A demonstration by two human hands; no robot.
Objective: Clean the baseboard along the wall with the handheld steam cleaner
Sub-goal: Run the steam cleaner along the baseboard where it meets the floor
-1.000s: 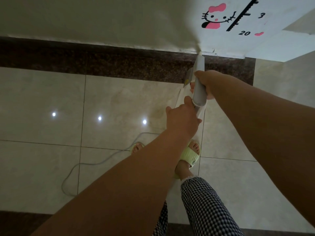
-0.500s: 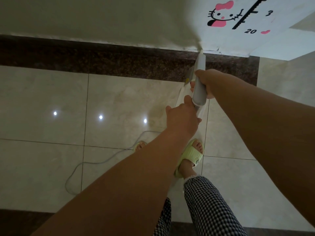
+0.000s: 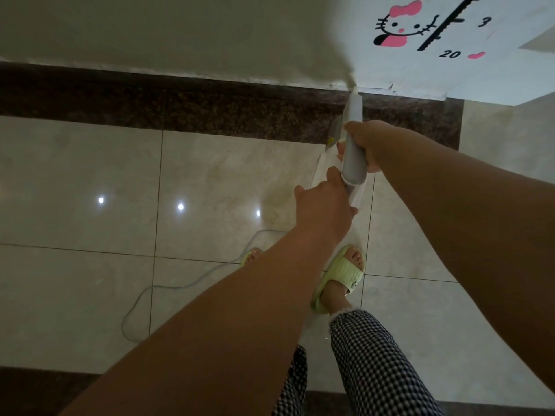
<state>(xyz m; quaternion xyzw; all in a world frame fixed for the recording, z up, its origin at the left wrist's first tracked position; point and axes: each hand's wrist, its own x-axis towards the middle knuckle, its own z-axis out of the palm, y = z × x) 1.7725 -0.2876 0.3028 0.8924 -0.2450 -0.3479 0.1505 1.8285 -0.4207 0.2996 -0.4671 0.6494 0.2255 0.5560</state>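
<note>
So the steam cleaner [image 3: 354,151] points away from the body, long axis running straight at the wall, nozzle tip right at the top edge of the dark baseboard [image 3: 210,112]. Right hand [image 3: 371,142] is wrapped round the handle, nearer the nozzle. Left hand [image 3: 322,205] grips the rear end. Baseboard runs off leftward, so I'd guess sideways next.

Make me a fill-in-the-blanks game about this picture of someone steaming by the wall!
1. The steamer is held with ____ hands.
2. Its nozzle points at the top edge of the dark ____.
3. The sticker on the wall shows a cartoon ____ with a pink bow.
4. The slippers are light ____.

Missing words: two; baseboard; cat; green
</note>
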